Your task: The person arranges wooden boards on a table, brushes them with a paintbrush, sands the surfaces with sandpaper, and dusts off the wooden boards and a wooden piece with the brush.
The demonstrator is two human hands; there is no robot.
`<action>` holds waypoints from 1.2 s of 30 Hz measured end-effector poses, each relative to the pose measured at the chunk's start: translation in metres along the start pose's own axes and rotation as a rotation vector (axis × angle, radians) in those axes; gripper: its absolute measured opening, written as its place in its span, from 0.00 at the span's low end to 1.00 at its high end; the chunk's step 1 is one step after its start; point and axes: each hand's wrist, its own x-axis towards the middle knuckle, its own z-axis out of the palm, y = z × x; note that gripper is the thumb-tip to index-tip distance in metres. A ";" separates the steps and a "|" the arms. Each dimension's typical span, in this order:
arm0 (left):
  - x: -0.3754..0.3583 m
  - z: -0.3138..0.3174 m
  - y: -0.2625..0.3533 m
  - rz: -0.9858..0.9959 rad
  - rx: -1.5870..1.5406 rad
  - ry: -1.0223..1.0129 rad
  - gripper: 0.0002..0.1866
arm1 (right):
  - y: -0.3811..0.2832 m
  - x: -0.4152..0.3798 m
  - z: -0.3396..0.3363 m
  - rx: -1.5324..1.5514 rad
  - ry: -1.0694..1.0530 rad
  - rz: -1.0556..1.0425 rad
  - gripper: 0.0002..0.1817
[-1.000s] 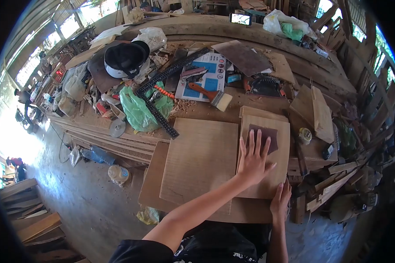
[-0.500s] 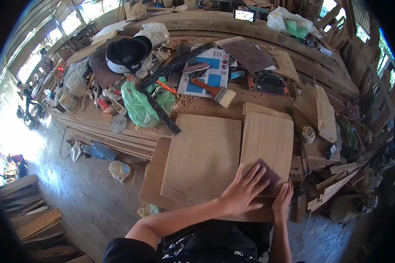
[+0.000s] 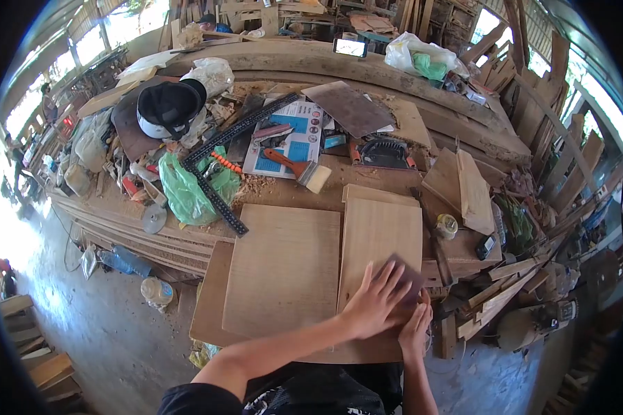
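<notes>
My left hand (image 3: 374, 306) lies flat with fingers spread over a dark brown sheet that looks like sandpaper (image 3: 410, 282). The sheet is pressed on the lower part of a pale wooden board (image 3: 381, 232). My right hand (image 3: 415, 332) is at that board's lower right edge, its fingers curled against the side; part of its grip is hidden. Just left of this board, a second pale wooden board (image 3: 282, 266) lies flat. Both rest over a larger brown panel (image 3: 210, 297) close to my body.
Beyond the boards lie a paintbrush (image 3: 304, 171), a black carpenter's square (image 3: 214, 197), a green plastic bag (image 3: 185, 190) and a cap (image 3: 166, 111). A tape measure (image 3: 446, 226) and wood offcuts (image 3: 475, 194) sit to the right. A phone (image 3: 349, 48) stands at the back.
The camera view has shifted, so the whole scene sits further left and slightly lower. My left hand and the brown sheet have slid toward the board's right edge. My right hand stays at the edge.
</notes>
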 end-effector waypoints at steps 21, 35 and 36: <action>-0.109 -0.018 -0.155 -0.749 0.038 0.131 0.44 | 0.000 0.006 0.003 0.040 -0.029 -0.031 0.33; -0.143 -0.025 -0.070 -0.719 -0.042 0.059 0.48 | -0.001 0.005 0.000 0.032 -0.048 -0.008 0.33; -0.148 -0.025 -0.060 -0.710 -0.053 0.048 0.49 | -0.001 0.006 0.001 0.051 -0.043 -0.004 0.33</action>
